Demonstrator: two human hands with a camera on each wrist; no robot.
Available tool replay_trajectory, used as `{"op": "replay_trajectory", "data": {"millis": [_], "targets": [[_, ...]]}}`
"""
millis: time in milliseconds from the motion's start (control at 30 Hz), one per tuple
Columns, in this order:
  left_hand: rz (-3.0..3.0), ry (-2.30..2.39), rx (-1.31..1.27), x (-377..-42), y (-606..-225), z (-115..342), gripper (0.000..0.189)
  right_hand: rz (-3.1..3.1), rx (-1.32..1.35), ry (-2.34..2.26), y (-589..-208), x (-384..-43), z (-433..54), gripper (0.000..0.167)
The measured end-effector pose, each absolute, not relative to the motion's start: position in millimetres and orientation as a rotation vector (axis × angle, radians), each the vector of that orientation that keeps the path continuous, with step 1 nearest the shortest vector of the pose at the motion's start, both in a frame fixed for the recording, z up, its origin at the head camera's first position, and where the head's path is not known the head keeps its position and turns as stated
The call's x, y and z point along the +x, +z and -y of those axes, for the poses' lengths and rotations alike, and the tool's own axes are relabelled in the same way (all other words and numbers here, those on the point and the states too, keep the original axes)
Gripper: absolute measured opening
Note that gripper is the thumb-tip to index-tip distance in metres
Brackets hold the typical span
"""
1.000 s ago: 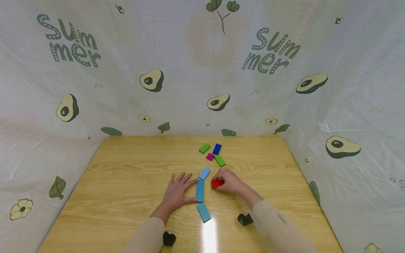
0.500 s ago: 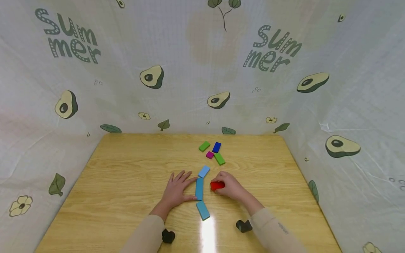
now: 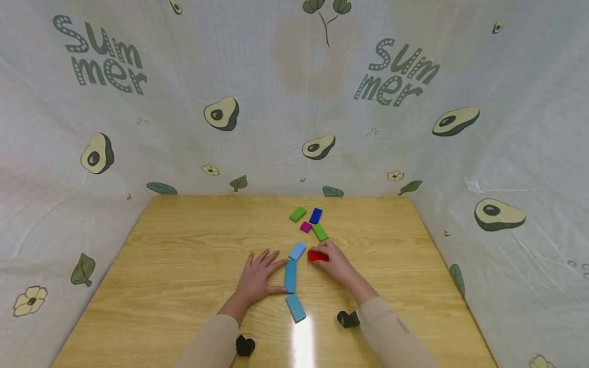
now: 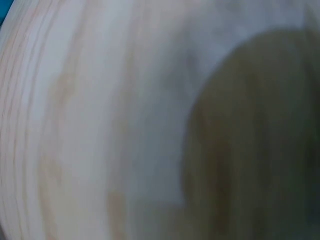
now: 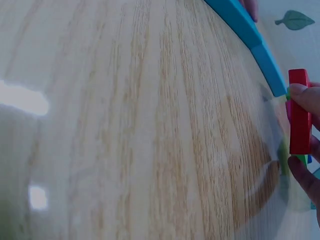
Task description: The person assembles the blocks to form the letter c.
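Observation:
In the head view my right hand pinches a red rectangular toy block, just right of a light-blue block. The right wrist view shows thumb and fingertips along the red block. My left hand lies with spread fingers beside a longer blue block, index fingertip and thumb at the two ends of its left edge. Another blue block lies slanted at the near end, so the three blue blocks form a bent row. Only wood grain and shadow fill most of the left wrist view.
Behind the row lie a green block, a dark-blue block, a small magenta block and a second green block. Patterned cloth walls the wooden table at back and sides.
My right hand has moved the red block slightly away from me, from beside the long blue block to beside the light-blue one. My left hand stays in place.

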State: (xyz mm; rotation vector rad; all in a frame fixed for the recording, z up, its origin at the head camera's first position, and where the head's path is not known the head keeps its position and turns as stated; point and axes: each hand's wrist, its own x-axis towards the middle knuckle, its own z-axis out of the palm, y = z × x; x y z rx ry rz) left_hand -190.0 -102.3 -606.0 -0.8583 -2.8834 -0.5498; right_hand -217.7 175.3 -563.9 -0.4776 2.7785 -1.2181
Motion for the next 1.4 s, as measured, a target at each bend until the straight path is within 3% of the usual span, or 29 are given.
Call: {"op": "replay_trajectory", "data": {"millis": [1400], "targets": [[2.913,-0.523,-0.830,-194.9,-611.1,101.5,0.084,-2.827,-0.564,-0.914,-565.4,-280.0,-169.1,0.033]]}}
